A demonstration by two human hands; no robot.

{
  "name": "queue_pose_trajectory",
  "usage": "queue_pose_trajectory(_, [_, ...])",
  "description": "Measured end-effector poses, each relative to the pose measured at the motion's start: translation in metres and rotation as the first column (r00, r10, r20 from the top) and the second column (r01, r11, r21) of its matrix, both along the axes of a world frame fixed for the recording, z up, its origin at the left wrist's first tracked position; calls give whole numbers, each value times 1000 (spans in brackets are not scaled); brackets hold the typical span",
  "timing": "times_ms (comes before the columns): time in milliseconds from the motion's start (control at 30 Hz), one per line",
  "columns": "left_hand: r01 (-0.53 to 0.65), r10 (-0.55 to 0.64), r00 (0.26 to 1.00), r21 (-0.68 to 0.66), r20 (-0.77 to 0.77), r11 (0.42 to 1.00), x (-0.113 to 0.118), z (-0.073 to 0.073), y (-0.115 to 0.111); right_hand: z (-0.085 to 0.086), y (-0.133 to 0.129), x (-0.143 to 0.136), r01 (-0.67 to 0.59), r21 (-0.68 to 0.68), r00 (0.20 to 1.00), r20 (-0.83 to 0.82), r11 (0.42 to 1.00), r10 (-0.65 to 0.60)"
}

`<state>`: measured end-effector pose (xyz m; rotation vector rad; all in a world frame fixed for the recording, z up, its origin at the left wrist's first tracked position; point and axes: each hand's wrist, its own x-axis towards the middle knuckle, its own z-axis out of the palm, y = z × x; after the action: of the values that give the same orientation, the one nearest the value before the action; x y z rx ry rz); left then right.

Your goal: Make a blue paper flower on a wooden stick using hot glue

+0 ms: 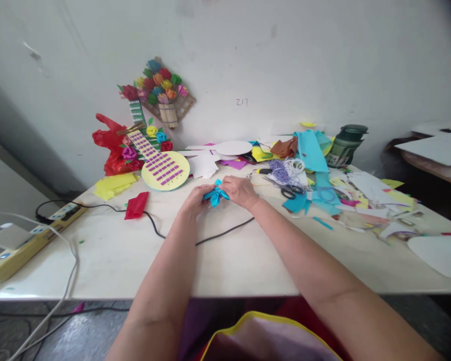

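Observation:
A small bright-blue crepe paper flower (pixel 216 196) with pointed, splayed petals is held above the middle of the table. My left hand (pixel 197 197) grips its left side with curled fingers. On the other side, my right hand (pixel 239 190) pinches the paper from above, partly covering it. The fingertips of both hands are partly hidden by the paper and by the hands themselves. Below runs a black cable (pixel 225 232). A folded red crepe paper piece (pixel 136 205) lies to the left of my left hand.
A yellow guitar-shaped paper craft (pixel 173 163) leans at the back left, near yellow paper (pixel 115 186). Scissors (pixel 292 191), purple yarn (pixel 280 171) and paper scraps (pixel 361 193) cover the right side. A green bottle (pixel 346 146) stands behind; a power strip (pixel 33 240) lies left.

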<state>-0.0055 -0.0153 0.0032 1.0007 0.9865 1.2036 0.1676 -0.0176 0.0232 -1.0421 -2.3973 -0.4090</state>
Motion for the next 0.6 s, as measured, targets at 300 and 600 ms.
queue_pose_trajectory(300, [101, -102, 995, -33, -18, 994, -4, 4, -2, -9, 7, 5, 10, -96, 997, -69, 995, -16])
queue_pose_trajectory(600, [165, -165, 986, 37, 6, 986, -8, -5, 4, -18, 16, 8, -28, -94, 986, -166, 995, 12])
